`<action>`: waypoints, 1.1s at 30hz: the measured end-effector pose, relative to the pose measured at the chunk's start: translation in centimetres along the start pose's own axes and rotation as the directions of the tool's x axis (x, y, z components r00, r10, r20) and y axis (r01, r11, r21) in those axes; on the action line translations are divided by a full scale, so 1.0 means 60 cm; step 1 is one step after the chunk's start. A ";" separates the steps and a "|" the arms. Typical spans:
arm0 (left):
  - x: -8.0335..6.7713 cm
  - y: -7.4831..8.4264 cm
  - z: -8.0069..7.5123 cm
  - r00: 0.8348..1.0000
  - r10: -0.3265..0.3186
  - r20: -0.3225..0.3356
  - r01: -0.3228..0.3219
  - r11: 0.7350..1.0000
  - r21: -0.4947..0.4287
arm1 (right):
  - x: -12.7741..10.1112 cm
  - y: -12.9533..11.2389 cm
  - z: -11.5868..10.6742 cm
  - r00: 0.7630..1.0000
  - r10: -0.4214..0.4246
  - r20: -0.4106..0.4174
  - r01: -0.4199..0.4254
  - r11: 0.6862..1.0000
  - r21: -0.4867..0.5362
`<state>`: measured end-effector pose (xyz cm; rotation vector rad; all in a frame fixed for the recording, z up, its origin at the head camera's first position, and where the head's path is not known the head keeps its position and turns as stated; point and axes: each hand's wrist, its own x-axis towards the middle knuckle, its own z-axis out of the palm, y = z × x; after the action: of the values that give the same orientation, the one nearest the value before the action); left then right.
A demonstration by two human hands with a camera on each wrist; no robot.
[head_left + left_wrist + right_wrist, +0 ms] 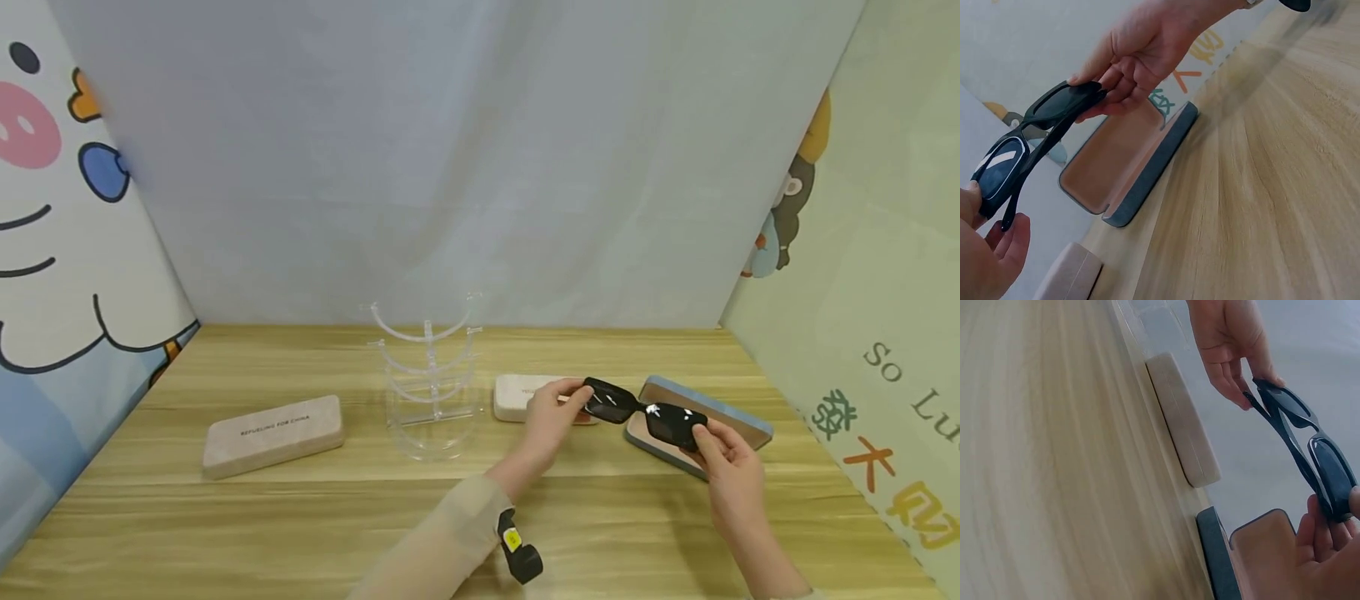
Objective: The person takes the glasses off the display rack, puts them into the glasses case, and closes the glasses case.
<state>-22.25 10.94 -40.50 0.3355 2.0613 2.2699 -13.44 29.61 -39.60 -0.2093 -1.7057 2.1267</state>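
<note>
Black sunglasses [672,423] are held up above the table, their lenses facing the head camera. My left hand [551,421] pinches one end of the frame between thumb and fingers. At the other end my right hand [731,475] does the same. In the left wrist view the temples of the sunglasses [1054,115] look folded in behind the lenses. Below and behind them lies an open blue-grey glasses case [720,408], whose brownish lining [1110,159] shows in the left wrist view. Nothing lies inside the visible part of that lining.
A closed pale case [517,396] stands behind my left hand, partly hidden. Another closed pale case [273,436], lettered "REFUELING FOR CHINA", lies at the left. Between them stands a clear tiered glasses rack [431,387]. A grey cloth backdrop [450,167] closes off the wooden table's back.
</note>
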 end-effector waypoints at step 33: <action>-0.010 -0.035 0.115 0.995 0.001 0.095 -0.044 0.889 0.455 | 0.017 0.008 -0.098 0.918 -0.001 -0.397 -0.275 0.720 -0.637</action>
<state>-20.50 17.78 -42.10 0.4769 2.5325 1.7097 -12.36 35.26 -41.36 -0.9209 -2.1930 1.3014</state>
